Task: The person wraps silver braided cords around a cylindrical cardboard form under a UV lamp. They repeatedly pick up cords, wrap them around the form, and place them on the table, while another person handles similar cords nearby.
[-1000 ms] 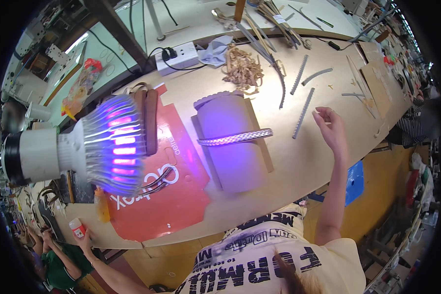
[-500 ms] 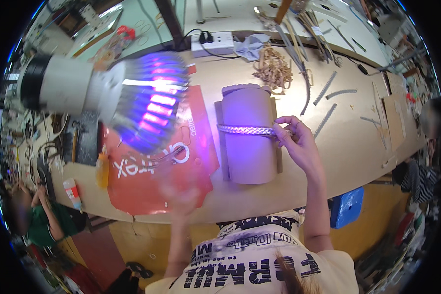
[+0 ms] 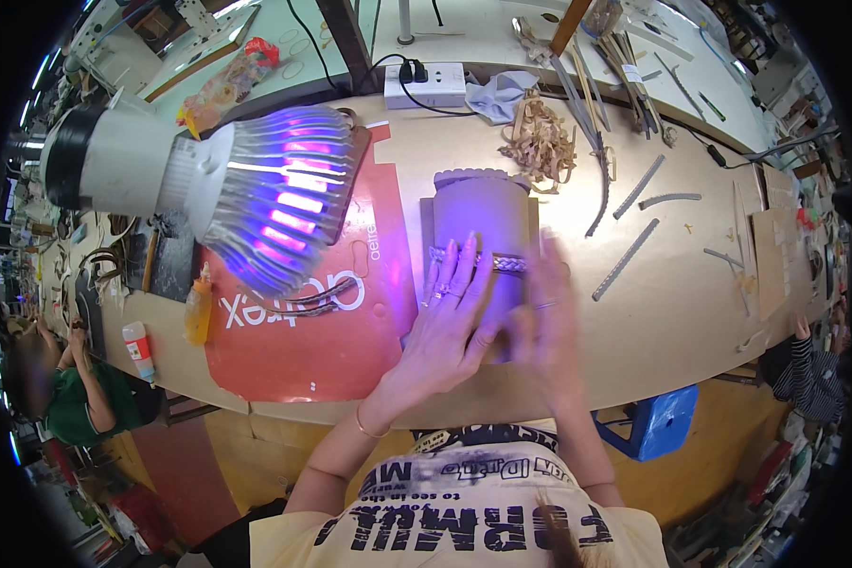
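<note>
A tan half-round form (image 3: 483, 213) with a scalloped far edge lies on the table in front of me, tinted by purple light. Across it runs a braided, shiny strap (image 3: 509, 263). My left hand (image 3: 445, 317) rests on the form's left side, fingers stretched over the left part of the strap and hiding it. At the form's right edge is my right hand (image 3: 547, 317), smeared by motion; whether it touches the strap's end cannot be made out. Left of the form hangs a big finned lamp (image 3: 275, 194) glowing purple, above a red sheet (image 3: 350, 364) with thin braided strips (image 3: 317, 301) on it.
Grey serrated strips (image 3: 627, 258) lie to the right, a pile of tan shavings (image 3: 544, 142) behind the form. A power strip (image 3: 440, 87) and a cloth (image 3: 502, 95) are at the back. Glue bottles (image 3: 198, 312) stand left. A blue stool (image 3: 663, 421) is below the table's edge.
My left hand has come from over the red sheet onto the form and strap. My right hand has left its pinch on the strap's right end and moved nearer me.
</note>
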`<act>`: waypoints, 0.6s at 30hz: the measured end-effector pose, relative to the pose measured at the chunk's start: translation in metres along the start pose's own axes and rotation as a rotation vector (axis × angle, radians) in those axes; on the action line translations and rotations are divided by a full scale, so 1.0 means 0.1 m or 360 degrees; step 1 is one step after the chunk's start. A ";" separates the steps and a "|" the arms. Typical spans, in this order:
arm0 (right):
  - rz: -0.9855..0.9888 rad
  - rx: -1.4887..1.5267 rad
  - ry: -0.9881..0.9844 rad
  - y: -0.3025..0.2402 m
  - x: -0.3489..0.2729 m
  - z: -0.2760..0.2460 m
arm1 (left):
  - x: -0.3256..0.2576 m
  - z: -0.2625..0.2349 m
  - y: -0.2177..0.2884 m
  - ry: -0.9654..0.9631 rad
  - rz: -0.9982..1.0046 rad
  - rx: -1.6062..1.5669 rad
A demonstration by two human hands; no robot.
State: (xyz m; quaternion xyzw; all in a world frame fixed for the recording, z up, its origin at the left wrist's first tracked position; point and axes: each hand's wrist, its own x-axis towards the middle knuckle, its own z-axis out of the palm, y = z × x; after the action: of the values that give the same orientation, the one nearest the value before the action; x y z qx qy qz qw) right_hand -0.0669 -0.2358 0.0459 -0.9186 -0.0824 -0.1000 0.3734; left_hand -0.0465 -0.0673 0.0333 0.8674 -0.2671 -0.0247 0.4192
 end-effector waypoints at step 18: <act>0.0530 0.1050 0.0152 0.16 -0.21 0.42 | 0.00 0.16 -0.03 0.0559 -0.0179 -0.0539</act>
State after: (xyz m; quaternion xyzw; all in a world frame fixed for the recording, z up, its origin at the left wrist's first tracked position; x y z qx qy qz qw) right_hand -0.0782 -0.2191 0.0007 -0.7440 0.0578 -0.0489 0.6638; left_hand -0.0497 -0.0772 0.0201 0.7892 -0.1336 0.0587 0.5966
